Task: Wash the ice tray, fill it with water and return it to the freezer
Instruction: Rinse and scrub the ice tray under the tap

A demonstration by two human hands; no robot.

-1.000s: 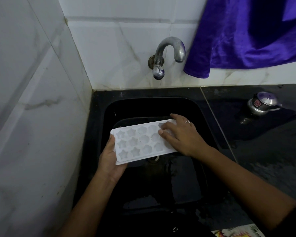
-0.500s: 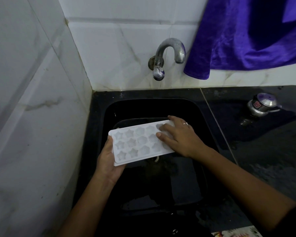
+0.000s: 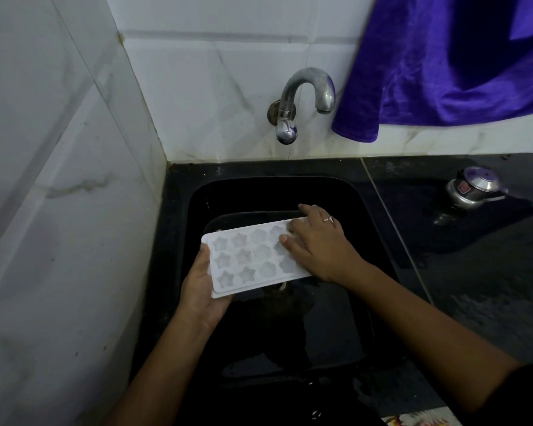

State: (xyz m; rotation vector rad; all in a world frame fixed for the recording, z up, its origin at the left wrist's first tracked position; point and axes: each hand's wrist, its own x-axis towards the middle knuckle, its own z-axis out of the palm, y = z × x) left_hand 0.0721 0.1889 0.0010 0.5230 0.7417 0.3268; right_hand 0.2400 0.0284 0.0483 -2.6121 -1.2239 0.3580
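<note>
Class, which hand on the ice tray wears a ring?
The right hand, lying on the ice tray; the left hand, gripping its end, shows none.

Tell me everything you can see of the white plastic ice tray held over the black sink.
The white rectangular plastic ice tray has three rows of star- and flower-shaped wells inside a flat rim. It is wells-up, roughly level, above the black sink basin. The left hand grips its left short end, thumb on the rim; the right hand lays its fingers over the right-end wells. Whether the wells hold water is unclear.
</note>
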